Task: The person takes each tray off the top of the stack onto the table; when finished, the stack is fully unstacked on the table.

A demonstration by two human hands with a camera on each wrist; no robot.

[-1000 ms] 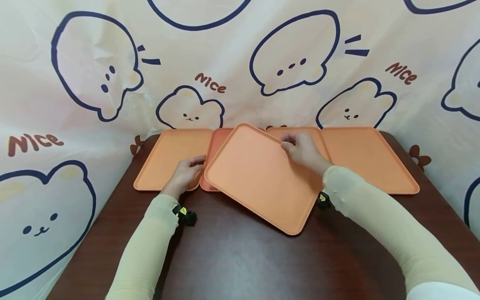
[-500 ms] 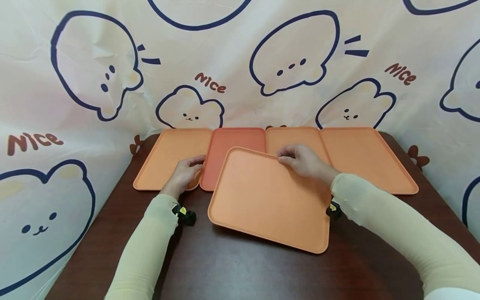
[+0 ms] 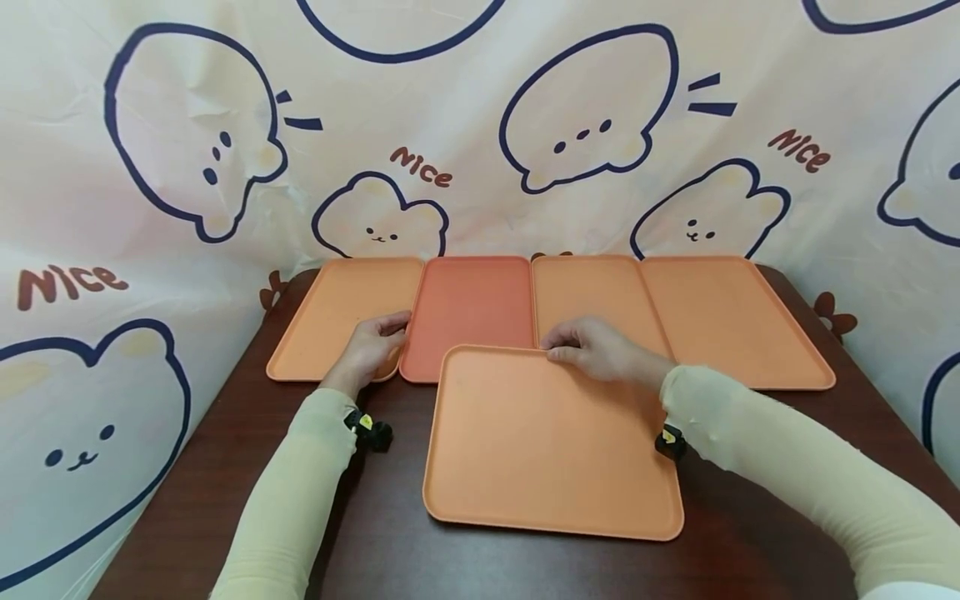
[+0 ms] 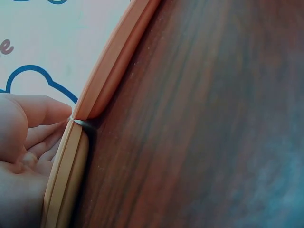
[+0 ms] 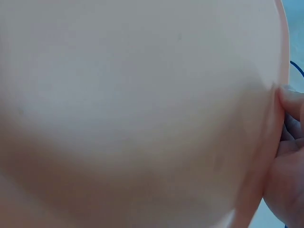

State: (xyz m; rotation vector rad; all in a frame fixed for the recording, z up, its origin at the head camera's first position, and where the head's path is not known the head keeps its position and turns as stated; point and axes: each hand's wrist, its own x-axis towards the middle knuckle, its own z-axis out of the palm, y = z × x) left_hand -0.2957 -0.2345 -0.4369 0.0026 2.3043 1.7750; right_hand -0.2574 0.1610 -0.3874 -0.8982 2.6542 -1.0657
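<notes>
My right hand [image 3: 596, 350] pinches the back rim of a light orange tray [image 3: 555, 450], whose front part lies over the near middle of the dark table. In the right wrist view, the thumb and fingers [image 5: 289, 156] are at that tray's rim. My left hand [image 3: 367, 350] rests over the left orange tray [image 3: 360, 292], its fingertips at the seam with a red-orange tray [image 3: 468, 308]. Seen from the left wrist, a fingertip [image 4: 59, 111] touches where the two rims meet, and the other fingers are loosely bent above the tray.
Two more orange trays [image 3: 600, 292] [image 3: 731, 317] lie to the right of the red-orange one, edge to edge in a row along the back of the brown table [image 3: 375, 517]. A printed cartoon cloth [image 3: 480, 108] hangs behind them.
My right hand has brought the held tray down and toward me, turning it from slanted to nearly square, which uncovers the red-orange tray. My left hand stays in place.
</notes>
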